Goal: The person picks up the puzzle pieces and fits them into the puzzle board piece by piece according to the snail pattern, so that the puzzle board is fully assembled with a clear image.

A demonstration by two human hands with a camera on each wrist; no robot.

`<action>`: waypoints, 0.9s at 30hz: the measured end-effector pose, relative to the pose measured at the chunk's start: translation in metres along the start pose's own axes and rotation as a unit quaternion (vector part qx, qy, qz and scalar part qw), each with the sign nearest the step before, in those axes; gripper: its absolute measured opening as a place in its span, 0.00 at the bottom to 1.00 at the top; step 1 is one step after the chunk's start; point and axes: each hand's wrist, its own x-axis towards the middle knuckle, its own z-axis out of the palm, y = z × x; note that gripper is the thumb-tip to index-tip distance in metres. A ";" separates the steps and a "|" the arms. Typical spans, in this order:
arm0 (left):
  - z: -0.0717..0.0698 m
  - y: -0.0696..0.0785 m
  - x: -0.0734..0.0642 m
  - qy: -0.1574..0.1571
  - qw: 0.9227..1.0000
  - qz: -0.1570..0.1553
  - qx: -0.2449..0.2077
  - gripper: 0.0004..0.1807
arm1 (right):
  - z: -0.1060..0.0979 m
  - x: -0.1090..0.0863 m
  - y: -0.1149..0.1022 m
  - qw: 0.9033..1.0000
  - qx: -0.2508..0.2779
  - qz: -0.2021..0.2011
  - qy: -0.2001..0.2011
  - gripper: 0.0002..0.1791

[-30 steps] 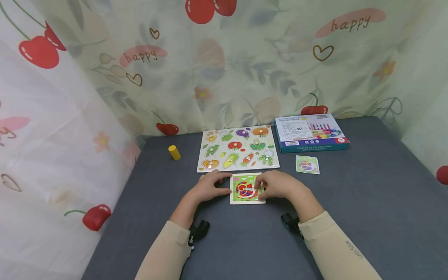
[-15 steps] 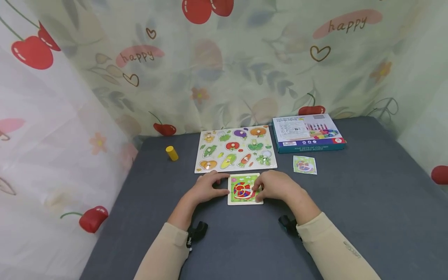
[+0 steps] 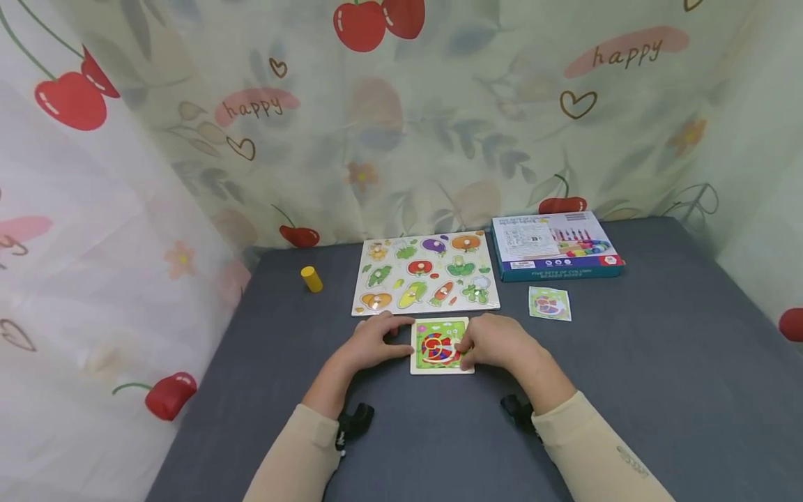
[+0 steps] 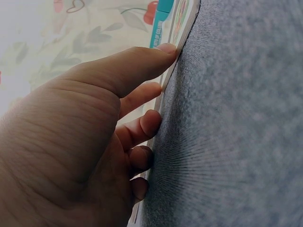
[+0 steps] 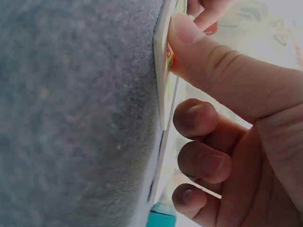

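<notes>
A small square jigsaw puzzle [image 3: 433,355] with a snail picture in a pale wooden frame lies on the grey table, in the middle of the head view. My left hand [image 3: 371,343] touches its left edge with thumb and index finger, the other fingers loosely bent. At the right side of the picture, my right hand [image 3: 498,340] has its thumb and index finger close together. The right wrist view shows a small red and green puzzle piece [image 5: 170,57] held under the thumb; the index fingertip is mostly hidden. A pale patch shows in the picture beside these fingers.
A vegetable peg puzzle board [image 3: 426,275] lies just behind the small puzzle. Right of it is a boxed bead set [image 3: 558,247], with a snail picture card [image 3: 549,304] in front. A yellow cylinder [image 3: 311,279] stands at the back left. Patterned curtains surround the table.
Both hands keep their places at the puzzle; the right fingers shift only slightly on its right part. The whole scene shifts a little with the head camera.
</notes>
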 end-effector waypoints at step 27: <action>-0.006 0.006 0.002 -0.009 1.000 0.001 0.002 0.31 | -0.005 -0.001 0.008 0.996 0.083 -0.021 -0.005 0.14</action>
